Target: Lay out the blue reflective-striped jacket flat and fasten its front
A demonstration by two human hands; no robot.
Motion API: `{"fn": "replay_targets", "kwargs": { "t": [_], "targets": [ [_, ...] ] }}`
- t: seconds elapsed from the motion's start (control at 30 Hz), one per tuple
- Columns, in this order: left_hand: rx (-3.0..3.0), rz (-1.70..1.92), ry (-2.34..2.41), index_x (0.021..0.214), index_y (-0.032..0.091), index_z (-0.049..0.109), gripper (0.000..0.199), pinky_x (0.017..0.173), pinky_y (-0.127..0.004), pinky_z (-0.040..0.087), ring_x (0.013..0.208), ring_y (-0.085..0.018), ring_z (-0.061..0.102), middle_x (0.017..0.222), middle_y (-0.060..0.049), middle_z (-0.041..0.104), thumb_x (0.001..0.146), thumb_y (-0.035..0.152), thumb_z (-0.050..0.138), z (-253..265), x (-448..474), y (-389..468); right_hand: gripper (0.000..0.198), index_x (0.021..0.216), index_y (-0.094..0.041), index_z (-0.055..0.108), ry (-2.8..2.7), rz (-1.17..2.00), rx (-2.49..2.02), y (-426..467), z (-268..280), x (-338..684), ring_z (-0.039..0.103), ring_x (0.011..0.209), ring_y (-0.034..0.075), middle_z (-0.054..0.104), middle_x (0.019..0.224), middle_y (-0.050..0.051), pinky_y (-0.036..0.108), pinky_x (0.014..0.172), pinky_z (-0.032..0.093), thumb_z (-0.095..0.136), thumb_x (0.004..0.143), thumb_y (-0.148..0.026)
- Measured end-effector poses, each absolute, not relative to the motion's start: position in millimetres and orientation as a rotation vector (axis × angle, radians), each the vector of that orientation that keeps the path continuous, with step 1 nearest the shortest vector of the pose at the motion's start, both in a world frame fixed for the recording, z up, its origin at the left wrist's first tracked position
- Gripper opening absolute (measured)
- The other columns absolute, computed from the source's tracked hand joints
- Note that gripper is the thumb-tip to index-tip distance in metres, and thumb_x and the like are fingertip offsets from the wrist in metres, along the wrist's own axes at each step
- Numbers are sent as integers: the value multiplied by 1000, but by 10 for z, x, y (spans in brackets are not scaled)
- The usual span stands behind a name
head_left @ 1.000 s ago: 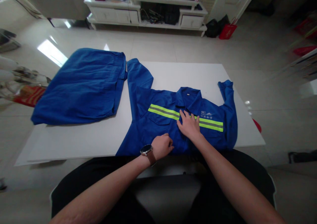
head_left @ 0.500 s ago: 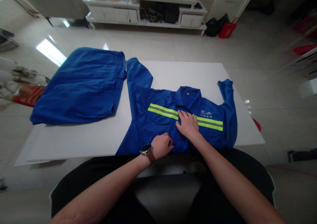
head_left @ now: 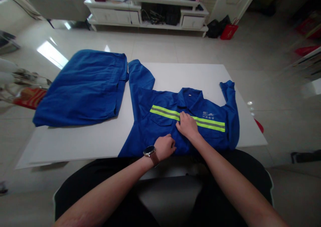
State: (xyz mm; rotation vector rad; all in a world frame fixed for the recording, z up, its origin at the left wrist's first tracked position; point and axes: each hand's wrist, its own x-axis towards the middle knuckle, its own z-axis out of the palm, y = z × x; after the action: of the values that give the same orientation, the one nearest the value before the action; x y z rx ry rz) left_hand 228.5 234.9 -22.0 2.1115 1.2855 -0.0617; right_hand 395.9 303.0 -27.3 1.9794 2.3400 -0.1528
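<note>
The jacket (head_left: pixel 163 126) is blue work wear, lying front up on the white table's near right part, collar pointing away and hem at the near edge. A yellow-green reflective band with a grey middle stripe runs across its chest, with a small white logo above the band on the right side. One sleeve stretches up and away at the left; the other bends up along the right edge. The front placket runs down the middle, the cloth slightly rumpled there.
</note>
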Motion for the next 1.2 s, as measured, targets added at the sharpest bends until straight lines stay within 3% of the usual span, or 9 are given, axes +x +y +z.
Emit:
{"fn": "replay_targets", "kwargs": {
  "t": [0.17,0.4,0.6,0.8,0.97,1.2],
  "targets": [
    [2119,-65,1272,80,20,69,19,67,-29,44,78,-17,63,97,-4,63,89,36,69,-228,2264,2333,49,132,-2,54,2307,-85,1961,3021,-329,3947,50,120,32,57,136,21,37,98,42,48,96,-36],
    [2159,-86,1266,83,20,69,19,69,-32,47,79,-19,64,100,-5,64,91,37,67,-240,2281,2332,52,135,-8,51,2364,-62,1919,3049,-278,4008,52,115,31,60,131,18,36,92,44,53,94,-40],
    [2165,-148,1288,89,19,70,17,75,-33,50,87,-21,66,106,-7,64,93,34,64,-150,2304,2310,42,135,-14,54,2355,-143,2042,3102,-292,4051,55,113,27,63,123,14,32,91,45,51,97,-34],
    [2155,-146,1270,88,18,70,18,75,-34,50,88,-23,66,105,-7,65,94,33,62,-111,2286,2315,43,138,-11,53,2391,-134,2036,3090,-386,4069,49,123,26,56,142,13,31,96,45,45,98,-25],
    [2162,-151,1286,91,18,70,17,78,-36,51,93,-24,66,107,-8,65,94,31,61,-122,2311,2309,43,137,-8,52,2421,-57,1942,3067,-421,4068,47,121,27,53,144,15,33,100,43,43,98,-22],
    [2196,-173,1283,92,18,69,17,78,-37,51,94,-25,66,110,-9,64,94,31,59,-134,2322,2303,56,150,3,41,2384,-72,1872,3038,-401,4005,43,128,30,41,156,21,37,107,41,38,98,-21]
  ]
}}
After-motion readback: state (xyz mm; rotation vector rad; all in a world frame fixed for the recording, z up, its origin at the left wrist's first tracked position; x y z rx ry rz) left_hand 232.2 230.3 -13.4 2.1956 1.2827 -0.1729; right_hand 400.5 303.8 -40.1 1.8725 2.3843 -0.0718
